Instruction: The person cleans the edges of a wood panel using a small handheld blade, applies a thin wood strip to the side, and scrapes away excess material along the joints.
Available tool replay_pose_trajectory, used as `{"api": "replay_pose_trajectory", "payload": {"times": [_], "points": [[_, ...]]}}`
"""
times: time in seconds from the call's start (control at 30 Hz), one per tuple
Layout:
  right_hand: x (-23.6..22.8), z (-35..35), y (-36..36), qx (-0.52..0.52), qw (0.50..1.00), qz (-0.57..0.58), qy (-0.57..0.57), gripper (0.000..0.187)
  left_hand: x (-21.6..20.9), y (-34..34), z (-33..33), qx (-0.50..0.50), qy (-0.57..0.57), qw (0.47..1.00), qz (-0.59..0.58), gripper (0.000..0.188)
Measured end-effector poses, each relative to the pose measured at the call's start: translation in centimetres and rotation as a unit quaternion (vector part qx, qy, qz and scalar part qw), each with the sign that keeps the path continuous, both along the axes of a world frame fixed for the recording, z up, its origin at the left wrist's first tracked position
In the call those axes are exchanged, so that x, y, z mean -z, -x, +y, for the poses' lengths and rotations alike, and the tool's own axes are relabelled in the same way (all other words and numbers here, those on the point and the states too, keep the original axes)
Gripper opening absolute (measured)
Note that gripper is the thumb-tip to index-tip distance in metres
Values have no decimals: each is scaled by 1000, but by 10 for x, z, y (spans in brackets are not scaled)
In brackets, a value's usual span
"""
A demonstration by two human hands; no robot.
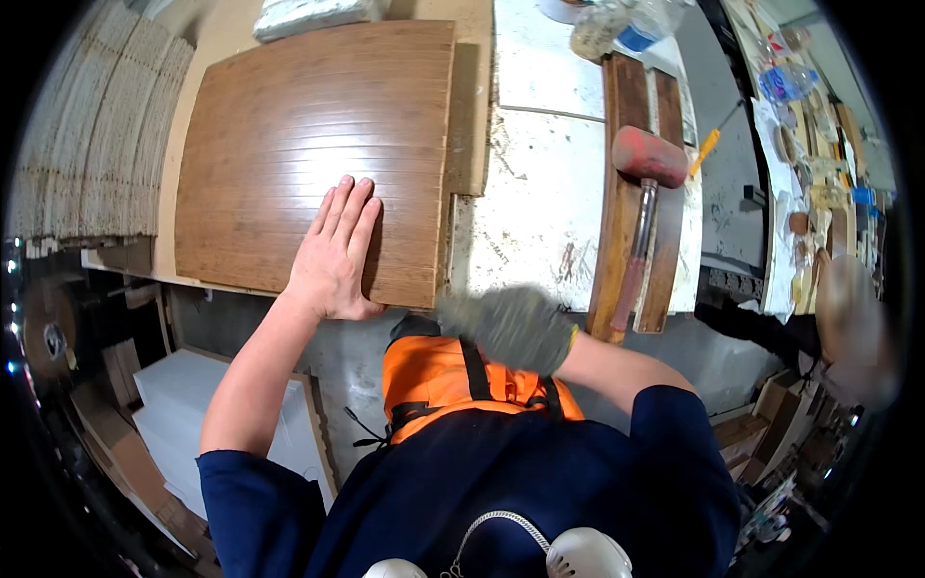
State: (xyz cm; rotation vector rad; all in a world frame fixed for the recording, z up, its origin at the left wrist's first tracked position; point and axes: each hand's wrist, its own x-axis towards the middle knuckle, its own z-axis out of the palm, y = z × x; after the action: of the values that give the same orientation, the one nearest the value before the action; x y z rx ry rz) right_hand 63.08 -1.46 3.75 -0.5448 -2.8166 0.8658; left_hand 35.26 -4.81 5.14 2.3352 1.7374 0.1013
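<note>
A brown wood-grain panel (289, 125) with fine parallel lines lies flat on the worktable before me. My left hand (332, 255), bare, rests on its near part with the fingers stretched out and the thumb by the near edge. My right hand (515, 328) wears a dark grey work glove and is close to the panel's near right corner. Motion smears its fingers, so I cannot make out whether they hold anything or touch the panel. Farther right, a red-headed mallet (650, 156) lies across two brown wooden strips (621, 106), its handle pointing toward me.
Tall stacked boards (96, 125) stand at the left. A yellow-handled screwdriver (706, 151) lies right of the mallet. Plastic bottles (641, 29) stand at the far end of the white tabletop (544, 212). A cluttered bench (780, 222) runs along the right, beside a blurred dark-sleeved arm (756, 329).
</note>
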Motion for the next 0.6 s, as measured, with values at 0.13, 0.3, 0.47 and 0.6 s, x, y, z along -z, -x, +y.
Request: {"api": "replay_pose_trajectory", "payload": {"times": [0.13,0.3,0.47,0.6], "points": [[-1,22,-20,133,975,13,-179,36,-5,1,-3,-5,26,999,46,122],[32,42,-30,239,946,-129,-175,30,-7,-3,1,1,13,999,52,122],[38,54,-28,309,915,-197,-168,32,-4,-1,-3,9,0,999,50,124],[31,52,-22,313,908,-165,-224,46,-1,0,-2,18,-20,999,37,123]]}}
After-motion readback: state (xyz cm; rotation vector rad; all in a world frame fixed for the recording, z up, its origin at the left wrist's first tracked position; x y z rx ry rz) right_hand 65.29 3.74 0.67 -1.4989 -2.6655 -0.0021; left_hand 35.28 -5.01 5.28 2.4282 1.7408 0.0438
